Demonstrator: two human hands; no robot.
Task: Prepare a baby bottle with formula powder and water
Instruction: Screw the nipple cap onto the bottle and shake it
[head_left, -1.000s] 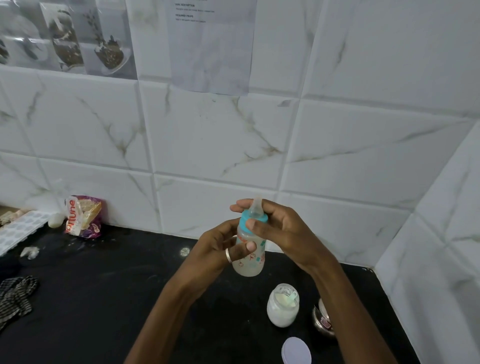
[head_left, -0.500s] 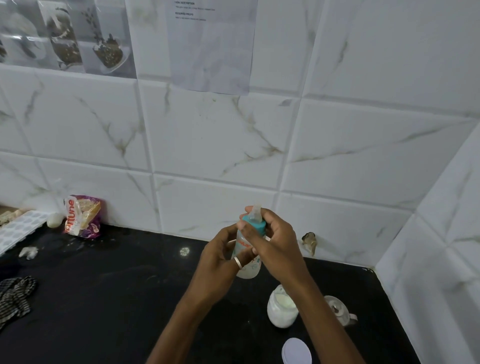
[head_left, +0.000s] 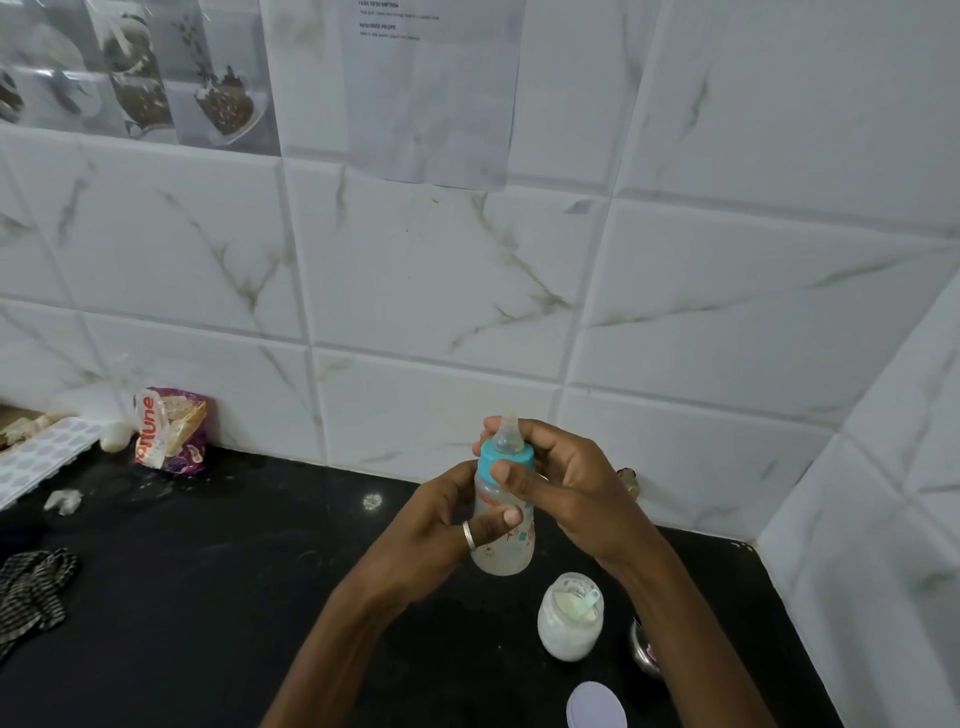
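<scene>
A translucent, printed baby bottle (head_left: 503, 551) is held upright in the air above a black tabletop (head_left: 208, 597), in front of a white marble-patterned tiled wall (head_left: 415, 291). Its teal collar (head_left: 493, 457) and clear teat (head_left: 506, 434) are on top. The person's left grip (head_left: 441, 535) is wrapped around the bottle's body, one digit lying across the front and wearing a silver ring (head_left: 469, 535). The right grip (head_left: 566, 493) is curled around the collar, thumb on its near side, fingers behind the teat.

Just below the bottle, an open glass jar (head_left: 570, 629) of white powder stands on the tabletop with something pale lying inside it. A round white lid (head_left: 596, 706) lies nearer the camera. A shiny metal object (head_left: 644, 649) sits beside the jar, partly hidden by the right forearm.

Well to the left, a purple and orange packet (head_left: 169, 431) leans against the wall, near a white moulded tray (head_left: 41, 457). A checked cloth (head_left: 31, 587) lies at the left edge. A printed sheet (head_left: 431, 88) hangs on the tiles above; its text is too small to read.
</scene>
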